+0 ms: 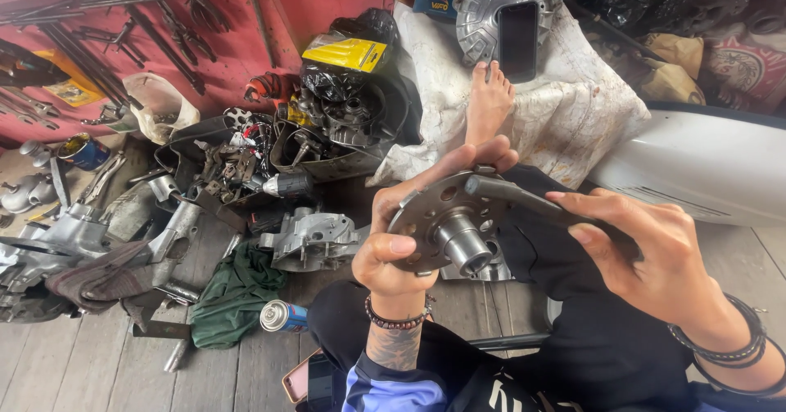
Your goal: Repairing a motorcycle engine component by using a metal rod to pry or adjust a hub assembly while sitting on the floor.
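Sitting above the plank floor (98, 363), the round metal plate (446, 219) rests in the left hand (401, 248), fingers (458, 160) clasped around its rim, thumb on its face. Grey and ringed with holes, it points its short hub toward the camera. Right hand (655, 256) fingers grasp a dark tool handle (512, 192) touching its upper edge.

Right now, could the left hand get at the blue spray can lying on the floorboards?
Probably not at once: the left hand grips the round metal disc. The spray can lies close by, nothing covering it.
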